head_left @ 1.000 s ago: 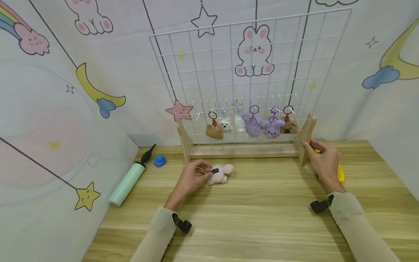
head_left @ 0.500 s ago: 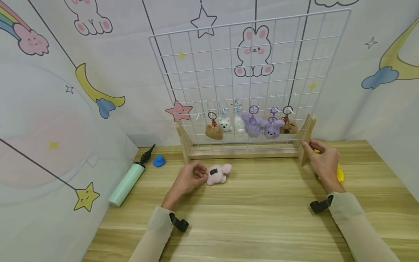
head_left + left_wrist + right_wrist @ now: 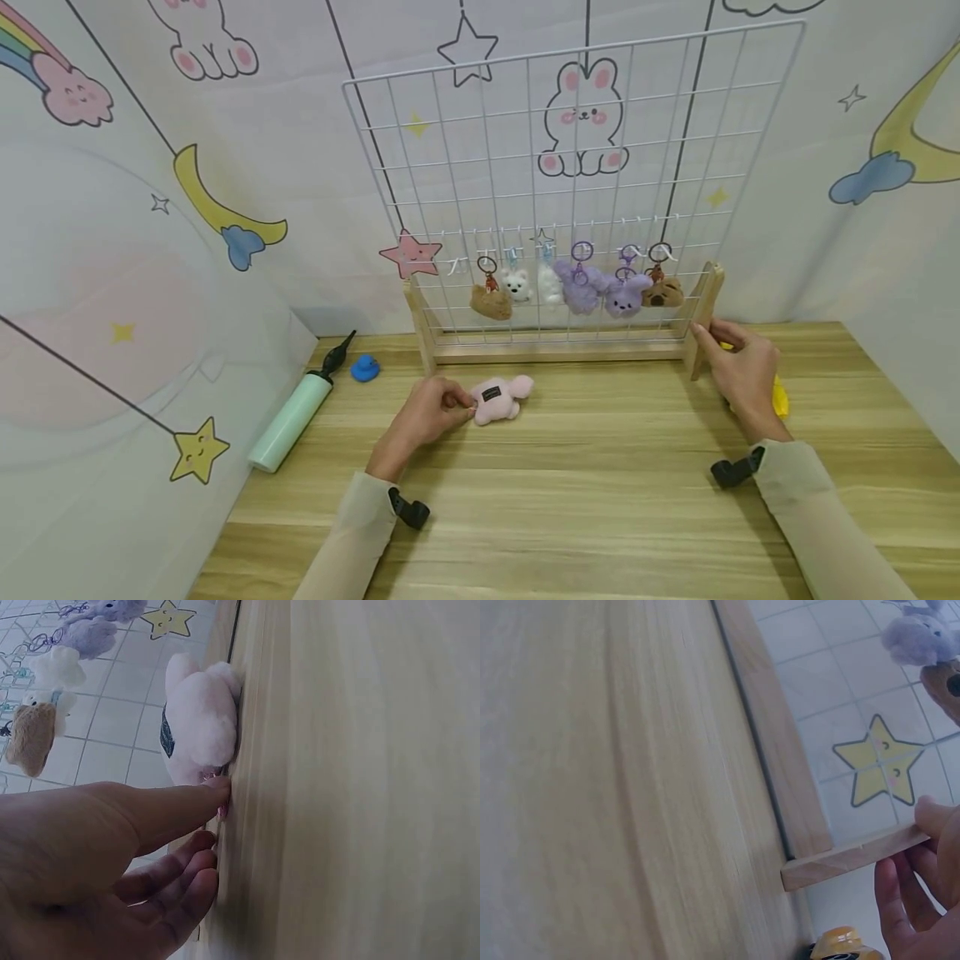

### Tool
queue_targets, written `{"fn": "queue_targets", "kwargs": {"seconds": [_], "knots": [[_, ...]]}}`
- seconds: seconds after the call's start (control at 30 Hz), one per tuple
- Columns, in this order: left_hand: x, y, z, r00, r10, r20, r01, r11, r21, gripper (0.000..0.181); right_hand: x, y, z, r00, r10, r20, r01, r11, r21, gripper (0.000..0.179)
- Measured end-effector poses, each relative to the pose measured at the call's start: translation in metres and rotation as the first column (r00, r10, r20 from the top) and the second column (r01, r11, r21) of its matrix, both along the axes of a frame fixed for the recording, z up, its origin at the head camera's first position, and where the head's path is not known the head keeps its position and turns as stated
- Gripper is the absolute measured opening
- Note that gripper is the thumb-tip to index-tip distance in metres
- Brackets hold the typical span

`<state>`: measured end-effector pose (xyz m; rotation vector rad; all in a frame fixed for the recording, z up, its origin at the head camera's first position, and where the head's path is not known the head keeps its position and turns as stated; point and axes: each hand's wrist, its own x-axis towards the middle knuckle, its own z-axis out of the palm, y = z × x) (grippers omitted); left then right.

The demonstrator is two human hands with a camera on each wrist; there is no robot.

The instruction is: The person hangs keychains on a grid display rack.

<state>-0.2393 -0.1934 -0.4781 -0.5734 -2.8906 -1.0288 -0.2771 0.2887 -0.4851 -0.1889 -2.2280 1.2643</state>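
A pink plush keychain (image 3: 497, 400) with a black label lies on the table in front of the rack. At its left end, the thumb and fingertips of my left hand (image 3: 431, 410) pinch its small pink metal clasp (image 3: 223, 811), mostly hidden by the thumb in the left wrist view. My right hand (image 3: 742, 367) grips the right wooden upright (image 3: 703, 321) of the wire grid rack (image 3: 573, 346), thumb on one face and fingers on the other. Hung along the rack are a brown plush (image 3: 491, 302), white plushes (image 3: 516, 285), purple plushes (image 3: 581, 287) and another brown one (image 3: 663, 292).
To the left lie a mint-green hand pump (image 3: 292, 421) with a black nozzle and a blue rubber duck (image 3: 365, 368). A yellow object (image 3: 781, 398) sits partly hidden behind my right hand. Cartoon-printed cloth walls enclose the wooden table (image 3: 585, 500).
My left hand has drawn slightly left, from over the plush's body to its left end, and its fingertips have come together there. My right hand stays on the upright.
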Motion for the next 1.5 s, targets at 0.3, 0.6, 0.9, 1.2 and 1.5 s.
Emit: {"fn": "queue_targets", "kwargs": {"seconds": [0.3,0.6,0.9,1.2,1.5], "knots": [[0.001,0.002,0.0,0.997,-0.076,0.026,0.077,0.996,-0.04,0.005,0.0,0.0,0.001,1.0,-0.001,-0.006,0.001,1.0,-0.005,0.046],[-0.001,0.003,0.002,0.999,-0.034,0.016,0.033,0.996,0.078,0.005,0.0,0.0,0.001,1.0,0.002,-0.008,-0.002,1.0,-0.003,0.048],[0.0,0.007,0.013,0.996,0.087,0.007,-0.085,0.955,0.283,0.013,0.001,0.0,0.001,1.0,-0.003,0.016,0.003,1.0,-0.001,0.049],[0.002,0.007,0.023,0.994,0.104,-0.045,-0.076,0.906,0.416,0.016,0.001,0.0,0.002,1.0,0.001,0.003,-0.001,1.0,0.009,0.049],[0.005,0.005,0.037,0.982,0.144,-0.122,-0.058,0.846,0.53,0.02,0.001,0.0,0.002,1.0,0.005,0.009,-0.005,1.0,0.008,0.049]]}}
